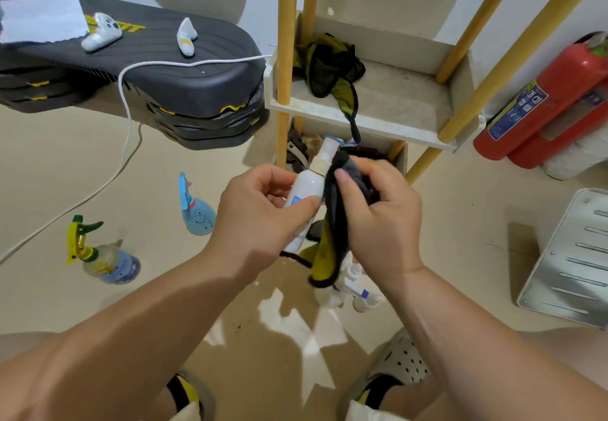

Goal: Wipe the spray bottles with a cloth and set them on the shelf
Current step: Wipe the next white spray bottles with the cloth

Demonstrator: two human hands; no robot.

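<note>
Nearest to the camera, the person is crouching over the floor in pale perforated sandals (403, 363), and both arms are reaching forward. The left hand (260, 210) is holding the white spray bottle (307, 187) in a closed grip around its body, with the nozzle pointing up and away. The right hand (378, 220) is clenching the dark cloth (332, 223) and is pressing it against the side of this bottle, while a yellow-green end is hanging down. So the wiping of this bottle is going on, and I am judging the task to be at an early stage. Just under the hands, some small bottles (358, 292) are lying on the floor; to the left, a blue spray bottle (197, 213) and a bottle with a yellow-green trigger (105, 259) are standing apart, all waiting, it seems, for their turn. Further on, the shelf (362, 124) is carrying no bottle on its upper tier, only a second crumpled cloth (329, 65), which is taking some of the space there; what is lying in the lower tier is too hidden to tell. Beside the shelf, a white cable (128, 124) is running across the floor by a stack of black step platforms (197, 85), and red fire extinguishers (552, 98) are leaning on the right.
</note>
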